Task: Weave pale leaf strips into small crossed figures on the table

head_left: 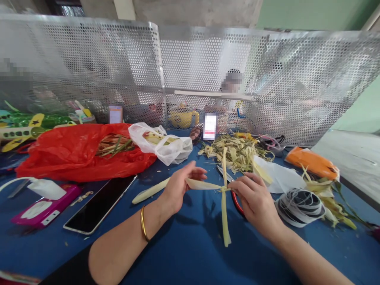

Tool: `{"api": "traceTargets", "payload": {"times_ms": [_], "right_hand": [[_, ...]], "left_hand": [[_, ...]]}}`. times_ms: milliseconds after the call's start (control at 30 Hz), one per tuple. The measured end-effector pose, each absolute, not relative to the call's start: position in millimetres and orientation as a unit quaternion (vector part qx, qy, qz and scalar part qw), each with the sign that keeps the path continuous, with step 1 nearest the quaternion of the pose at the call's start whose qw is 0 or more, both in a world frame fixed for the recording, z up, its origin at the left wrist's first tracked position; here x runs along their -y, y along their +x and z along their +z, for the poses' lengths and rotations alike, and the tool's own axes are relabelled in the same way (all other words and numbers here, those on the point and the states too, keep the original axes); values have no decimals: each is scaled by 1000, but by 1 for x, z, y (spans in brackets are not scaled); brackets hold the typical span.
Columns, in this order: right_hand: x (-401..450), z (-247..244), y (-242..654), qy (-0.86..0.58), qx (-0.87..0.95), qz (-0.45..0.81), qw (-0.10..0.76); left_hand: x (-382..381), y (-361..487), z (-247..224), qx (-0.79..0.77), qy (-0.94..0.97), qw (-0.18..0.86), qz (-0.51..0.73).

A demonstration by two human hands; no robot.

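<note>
Pale corn husk strips (225,217) cross in a small knot above the blue table, one end pointing up and one hanging down. My right hand (257,202) is closed, its fingertips pinching the husk at the right of the knot. At the left, my left hand (178,188) is closed round the strip running to the knot; its thumb is partly hidden. Another pale husk length (150,192) shows left of that hand; whether it joins the held strip is hidden. Scissors (237,202) with red handles lie partly behind my right hand.
Behind are a red plastic bag (68,148), a white bag (175,149) and a husk heap (231,150), before a perforated metal screen (204,59). A phone (101,206) and purple power strip (47,208) lie left. Right are a ribbon roll (299,208) and orange packet (311,162).
</note>
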State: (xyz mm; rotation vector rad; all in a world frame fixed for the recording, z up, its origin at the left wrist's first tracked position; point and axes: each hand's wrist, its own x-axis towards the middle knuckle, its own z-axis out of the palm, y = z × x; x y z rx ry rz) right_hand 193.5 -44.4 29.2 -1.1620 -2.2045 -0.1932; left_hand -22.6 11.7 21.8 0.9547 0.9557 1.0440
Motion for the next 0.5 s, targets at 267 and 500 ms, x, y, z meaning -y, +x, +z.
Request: {"api": "traceTargets", "payload": {"times_ms": [267,500], "right_hand": [[45,27,191,-418,869,-92,250],[47,18,183,-402,861,-66,305]], "left_hand": [[3,-16,29,-389,624,600,314],[15,-6,24,-378,478,758,232]]}}
